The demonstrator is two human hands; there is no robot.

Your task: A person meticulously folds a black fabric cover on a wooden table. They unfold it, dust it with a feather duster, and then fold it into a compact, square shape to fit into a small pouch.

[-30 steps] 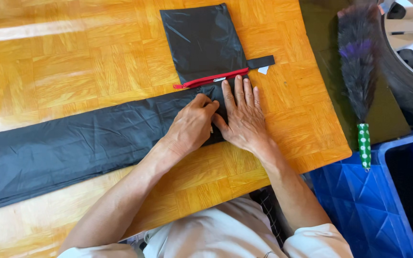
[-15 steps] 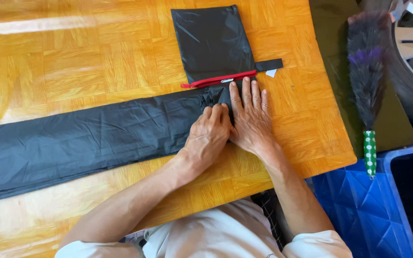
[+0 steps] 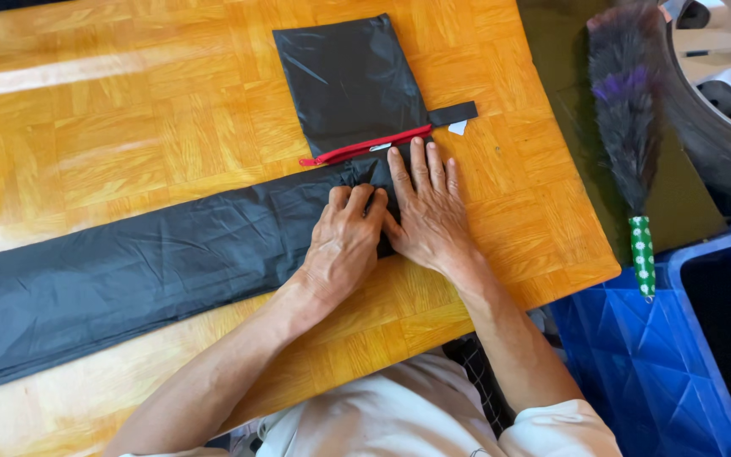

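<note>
Where hands (image 3: 387, 224) press, black pouch (image 3: 353, 85) adjoins.

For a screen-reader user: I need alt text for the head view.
Both hands, left hand and right hand, press the end of a long folded black fabric strip on a wooden table, beside a black pouch with a red zipper.
</note>
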